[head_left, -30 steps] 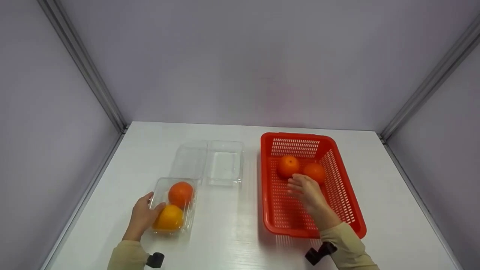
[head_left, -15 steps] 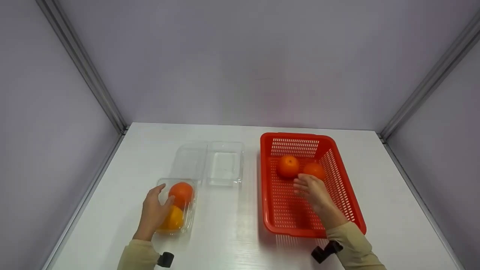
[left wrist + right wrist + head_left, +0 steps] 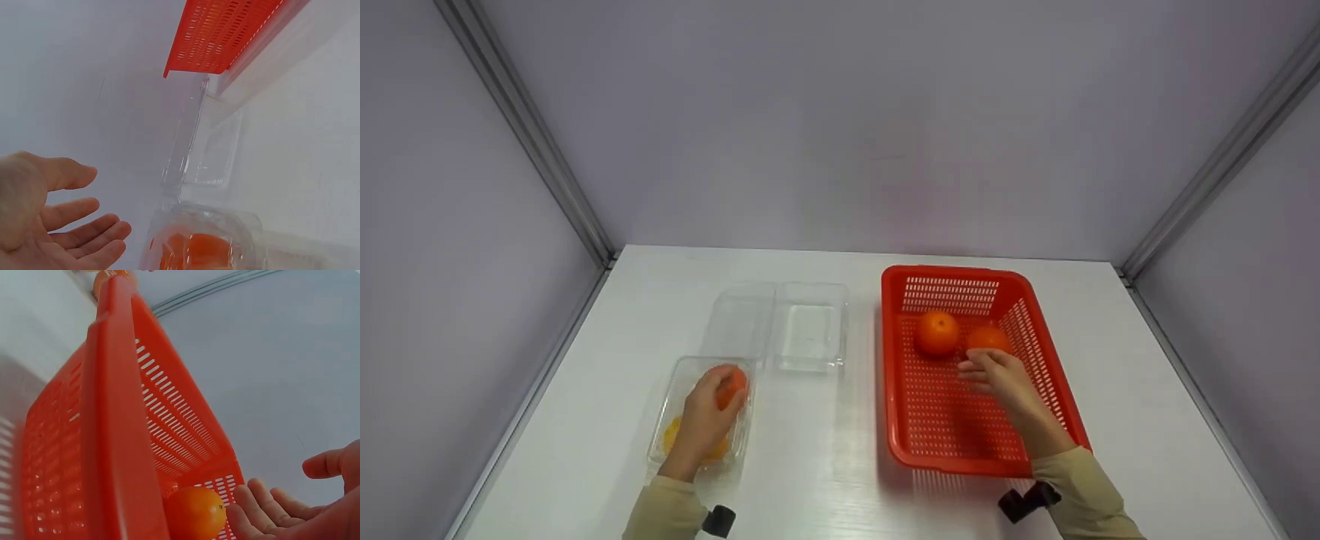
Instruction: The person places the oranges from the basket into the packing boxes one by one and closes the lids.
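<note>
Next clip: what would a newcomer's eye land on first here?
The bright red basket on the right of the white table stands out most, with two oranges at its far end and the right hand reaching in beside them. On the left, the left hand lies over fruit in a clear plastic box; an empty clear box sits behind it.

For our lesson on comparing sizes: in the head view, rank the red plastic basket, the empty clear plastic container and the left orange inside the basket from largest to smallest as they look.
1. Red plastic basket
2. Empty clear plastic container, open with two halves
3. Left orange in the basket
</note>
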